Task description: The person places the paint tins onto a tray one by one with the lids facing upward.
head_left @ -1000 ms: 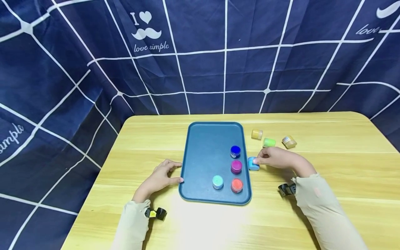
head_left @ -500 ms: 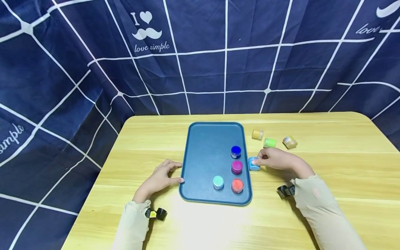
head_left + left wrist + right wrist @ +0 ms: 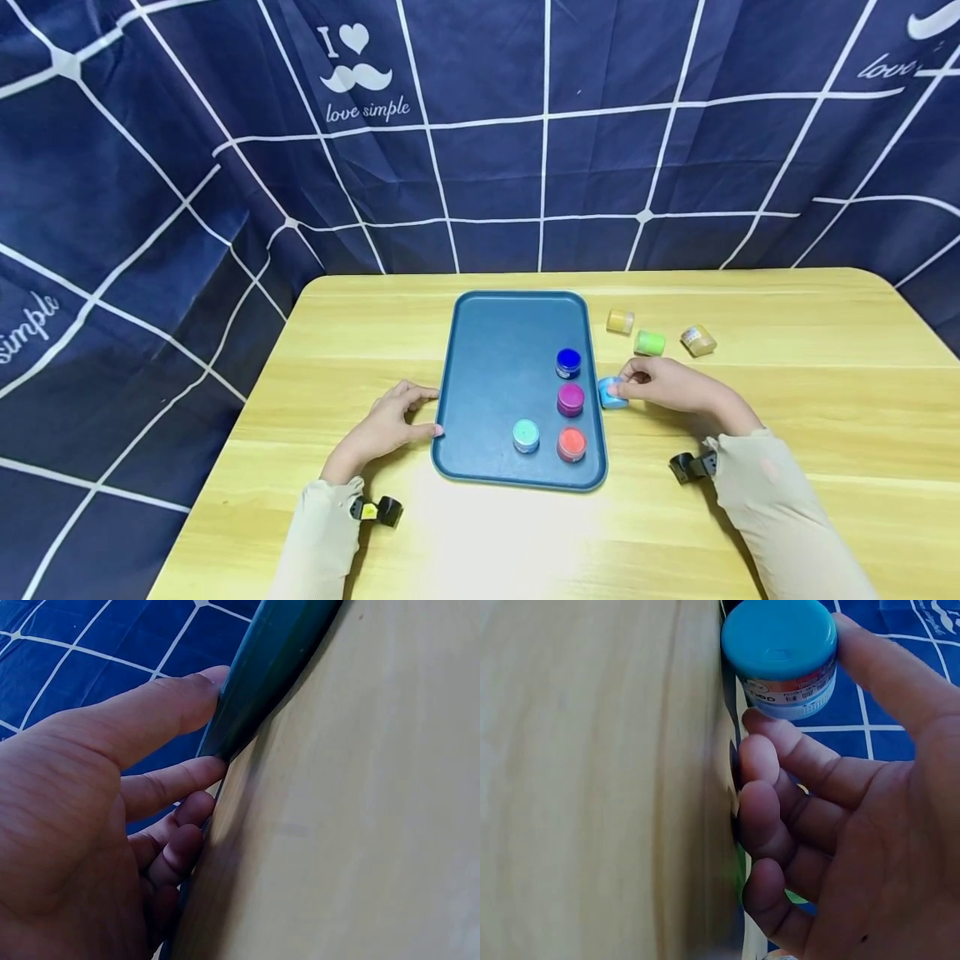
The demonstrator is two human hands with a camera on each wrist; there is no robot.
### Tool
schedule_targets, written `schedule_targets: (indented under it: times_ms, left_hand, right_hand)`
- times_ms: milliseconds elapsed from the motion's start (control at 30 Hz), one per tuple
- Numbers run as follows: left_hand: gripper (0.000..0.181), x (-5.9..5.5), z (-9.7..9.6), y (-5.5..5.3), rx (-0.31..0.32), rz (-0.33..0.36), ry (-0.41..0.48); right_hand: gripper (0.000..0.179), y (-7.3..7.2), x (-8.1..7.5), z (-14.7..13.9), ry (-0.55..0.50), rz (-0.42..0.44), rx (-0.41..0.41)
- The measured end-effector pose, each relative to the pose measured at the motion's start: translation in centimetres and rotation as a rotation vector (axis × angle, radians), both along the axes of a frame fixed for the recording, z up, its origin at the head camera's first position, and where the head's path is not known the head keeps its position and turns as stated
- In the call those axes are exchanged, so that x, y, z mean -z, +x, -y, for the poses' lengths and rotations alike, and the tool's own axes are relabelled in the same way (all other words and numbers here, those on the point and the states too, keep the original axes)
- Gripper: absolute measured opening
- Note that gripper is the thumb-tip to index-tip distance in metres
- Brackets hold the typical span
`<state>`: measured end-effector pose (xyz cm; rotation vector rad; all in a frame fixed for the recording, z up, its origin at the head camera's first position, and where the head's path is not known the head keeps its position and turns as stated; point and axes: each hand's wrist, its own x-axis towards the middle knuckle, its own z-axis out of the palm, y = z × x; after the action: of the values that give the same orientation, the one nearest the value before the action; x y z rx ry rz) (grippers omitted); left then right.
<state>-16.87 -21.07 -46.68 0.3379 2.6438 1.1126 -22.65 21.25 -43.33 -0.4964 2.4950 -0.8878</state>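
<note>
A dark teal tray [image 3: 487,367] lies on the table, carrying small paint jars: a dark blue jar [image 3: 568,362], a purple jar [image 3: 571,400], a red jar [image 3: 572,445] and a mint jar [image 3: 526,435]. My left hand [image 3: 386,423] touches the tray's left edge; in the left wrist view its thumb [image 3: 176,705] and forefinger meet the rim. Just outside the right rim, my right hand [image 3: 671,383] pinches a light blue paint jar [image 3: 612,395] by thumb and forefinger. The right wrist view shows that jar's blue lid [image 3: 780,637] and printed label.
Beyond the right hand lie a yellow jar [image 3: 620,322], a green jar [image 3: 649,342] and a tan jar [image 3: 698,340], all on their sides. A navy curtain with white lines [image 3: 487,167] hangs behind the wooden table [image 3: 360,333].
Hardly anything differs: the head view shifts slightly. The left hand stays at the tray's edge and the right hand keeps hold of the light blue paint jar beside the rim.
</note>
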Motion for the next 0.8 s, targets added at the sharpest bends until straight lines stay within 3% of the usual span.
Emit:
schedule_targets:
  times_ms: [400,800]
  left_hand:
    - [0.058,0.04,0.13,-0.22,0.014,-0.007,-0.018]
    - [0.058,-0.30,0.10,-0.28,0.024,-0.011,-0.029]
  right_hand:
    - [0.030,-0.32,0.42,-0.88,-0.169,0.113,-0.013]
    - [0.031,-0.19,0.12,-0.82,-0.170,0.112,-0.013]
